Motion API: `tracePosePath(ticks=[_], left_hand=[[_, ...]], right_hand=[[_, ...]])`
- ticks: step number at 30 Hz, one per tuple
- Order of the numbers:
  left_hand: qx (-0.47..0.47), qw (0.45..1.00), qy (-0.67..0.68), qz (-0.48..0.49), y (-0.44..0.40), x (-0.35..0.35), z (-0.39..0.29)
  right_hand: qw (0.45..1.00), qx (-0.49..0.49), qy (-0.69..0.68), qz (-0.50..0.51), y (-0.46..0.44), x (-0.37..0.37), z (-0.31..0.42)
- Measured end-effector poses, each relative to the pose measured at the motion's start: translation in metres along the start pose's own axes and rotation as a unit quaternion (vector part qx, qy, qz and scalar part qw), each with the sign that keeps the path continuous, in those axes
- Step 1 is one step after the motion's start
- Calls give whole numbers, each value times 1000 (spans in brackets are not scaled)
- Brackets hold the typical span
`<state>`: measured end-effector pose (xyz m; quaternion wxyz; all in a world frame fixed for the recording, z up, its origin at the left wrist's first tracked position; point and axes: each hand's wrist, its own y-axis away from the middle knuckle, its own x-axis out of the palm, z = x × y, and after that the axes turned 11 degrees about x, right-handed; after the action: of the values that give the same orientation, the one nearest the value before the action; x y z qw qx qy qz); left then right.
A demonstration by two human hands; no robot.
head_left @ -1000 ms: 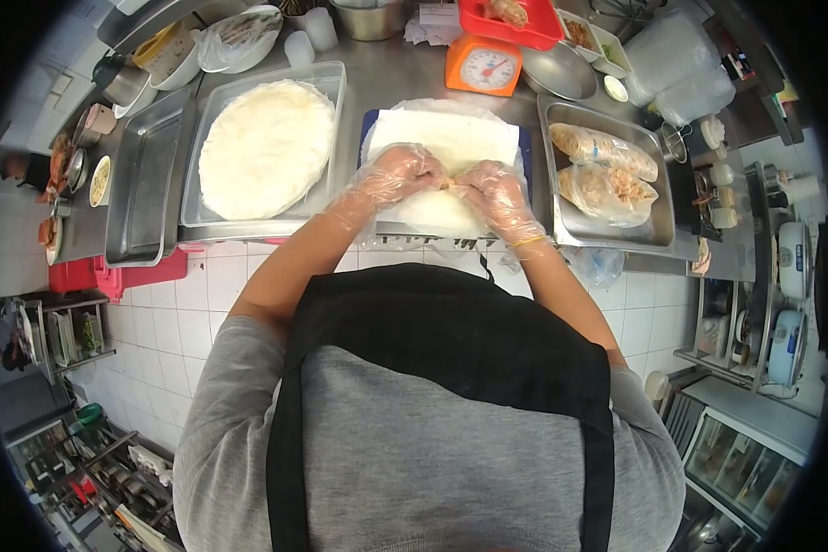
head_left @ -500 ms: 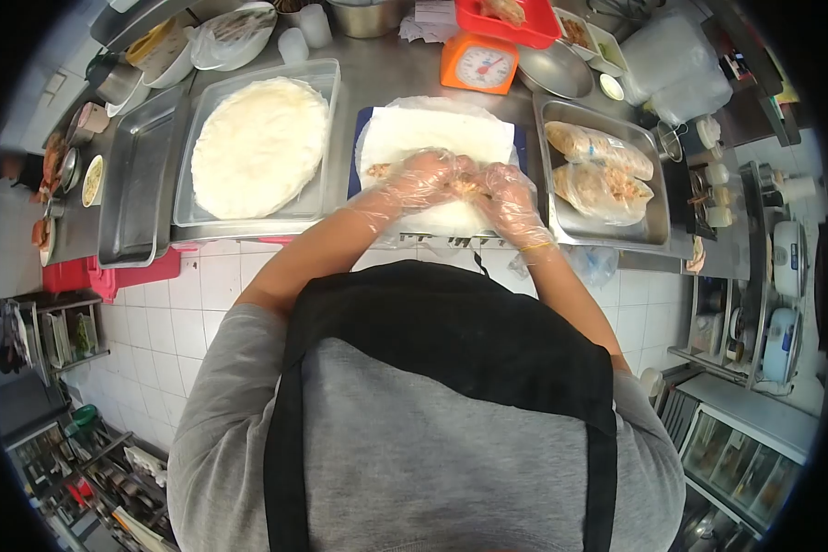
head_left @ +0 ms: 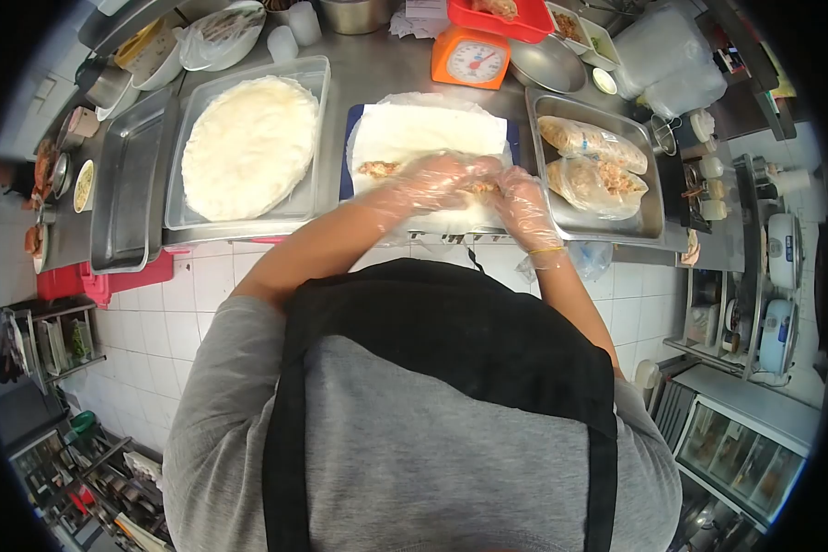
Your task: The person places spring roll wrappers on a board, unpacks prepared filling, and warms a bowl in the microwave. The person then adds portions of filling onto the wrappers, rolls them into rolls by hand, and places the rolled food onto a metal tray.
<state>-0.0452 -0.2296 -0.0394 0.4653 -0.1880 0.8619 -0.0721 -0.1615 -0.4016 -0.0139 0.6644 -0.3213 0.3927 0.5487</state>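
A white sheet (head_left: pixel 423 127) lies over round wrappers on a blue board (head_left: pixel 350 138). Across it runs a line of orange-brown filling (head_left: pixel 378 169), which shows at its left end and between my hands. My left hand (head_left: pixel 446 179), in a clear plastic glove, has its curled fingers on the filling right of the middle. Beside it, my right hand (head_left: pixel 522 198), gloved too and with a yellow band at the wrist, pinches at the right end of the filling. The fingertips of both hands nearly meet and partly cover the filling.
To the left are a clear tray (head_left: pixel 173 175) with a stack of round white wrappers (head_left: pixel 250 147) and a deep metal tray (head_left: pixel 124 184). On the right, a metal tray (head_left: pixel 655 216) holds two bags of filling (head_left: pixel 593 144). An orange scale (head_left: pixel 470 57) stands behind the board.
My left hand has slid right along the filling, uncovering its left end. My right hand has also moved rightward on the sheet. The whole view has shifted slightly.
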Motion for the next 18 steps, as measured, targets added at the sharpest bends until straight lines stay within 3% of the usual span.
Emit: tracePosePath(ticks=[2,5,8,11,12,14,16,18], left_hand=[[106,991,-42,-63,25,-37,3],[-88,995,44,-32,58,-70,-1],[-127,961,235,-69,68,-42,27],[-45,994,68,-73,69,-39,22],[-28,996,41,-72,68,-40,21],[5,997,-15,-70,67,-43,18],[-9,988,109,-106,62,-26,30],[-33,986,120,-110,57,-16,33]], right_hand=[[999,42,35,0,4,-9,18],[997,-48,1,-56,3,-8,28],[990,-118,1,-81,-18,23,35],[998,-58,38,10,-26,32,55],[994,-96,13,-46,-25,40,51],[994,-100,-17,-41,-27,47,39],[995,-92,-7,-39,-28,45,42],[996,-70,41,-41,-26,38,50]])
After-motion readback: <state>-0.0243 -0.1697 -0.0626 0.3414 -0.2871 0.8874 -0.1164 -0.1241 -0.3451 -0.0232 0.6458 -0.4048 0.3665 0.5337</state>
